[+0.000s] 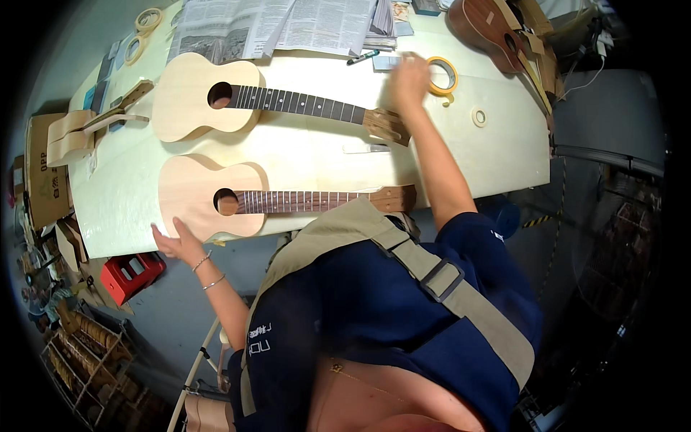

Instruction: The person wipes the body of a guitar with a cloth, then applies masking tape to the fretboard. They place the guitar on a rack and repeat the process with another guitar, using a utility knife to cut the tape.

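A broad, pale bench (497,155) fills the far part of the scene, its surface brightly lit and glossy toward the left, its edges bowed by the lens. Grey floor (183,270) shows along its near side, where a red box-like object (133,278) sits near the left corner. A brown carton (47,162) stands beyond the left edge; a loaded rack (88,360) occupies the near left. Off the right edge runs a dark metal rail (612,160), with yellow-and-black striped tape (542,219) nearby. Dim shelving (628,234) stands farther right, its contents too dark to tell. A white cable (586,86) hangs at far right.
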Demonstrator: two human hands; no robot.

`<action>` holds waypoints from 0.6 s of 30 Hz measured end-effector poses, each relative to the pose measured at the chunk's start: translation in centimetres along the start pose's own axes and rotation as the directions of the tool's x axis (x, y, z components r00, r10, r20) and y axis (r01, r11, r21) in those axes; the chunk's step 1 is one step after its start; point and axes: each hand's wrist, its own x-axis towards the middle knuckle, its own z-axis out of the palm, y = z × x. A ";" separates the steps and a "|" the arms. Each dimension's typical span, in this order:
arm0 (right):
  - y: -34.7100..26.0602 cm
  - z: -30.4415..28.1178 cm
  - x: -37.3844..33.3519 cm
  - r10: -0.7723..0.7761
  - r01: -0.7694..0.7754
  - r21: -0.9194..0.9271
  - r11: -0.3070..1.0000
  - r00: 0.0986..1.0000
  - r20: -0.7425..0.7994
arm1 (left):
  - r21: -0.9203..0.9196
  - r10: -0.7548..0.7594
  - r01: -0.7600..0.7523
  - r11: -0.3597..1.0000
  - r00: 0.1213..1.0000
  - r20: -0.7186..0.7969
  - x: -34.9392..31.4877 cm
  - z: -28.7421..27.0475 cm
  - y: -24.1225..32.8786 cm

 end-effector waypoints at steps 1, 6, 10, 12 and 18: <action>3.4 0.2 -0.7 -0.021 -0.016 -0.331 0.943 0.994 -0.108 | -0.054 0.162 -0.159 0.986 0.986 0.049 0.1 0.2 0.8; 8.2 -6.7 -2.7 0.200 -0.334 0.153 0.930 0.810 0.552 | -0.541 0.496 -0.258 0.800 0.792 0.356 -3.7 1.2 11.6; 1.7 -12.4 -6.6 0.209 -0.494 0.713 -0.497 0.729 0.651 | -0.711 0.575 0.058 0.701 0.545 0.611 -9.5 2.4 16.9; -2.0 -15.7 -8.4 0.166 -0.351 0.611 -0.710 0.759 0.629 | -0.701 0.593 0.243 0.670 0.392 0.703 -12.0 3.5 17.8; -8.6 -20.7 -11.9 0.261 -0.348 0.651 -0.674 0.713 0.651 | -0.541 0.562 0.684 0.490 0.227 0.795 -17.9 2.5 19.3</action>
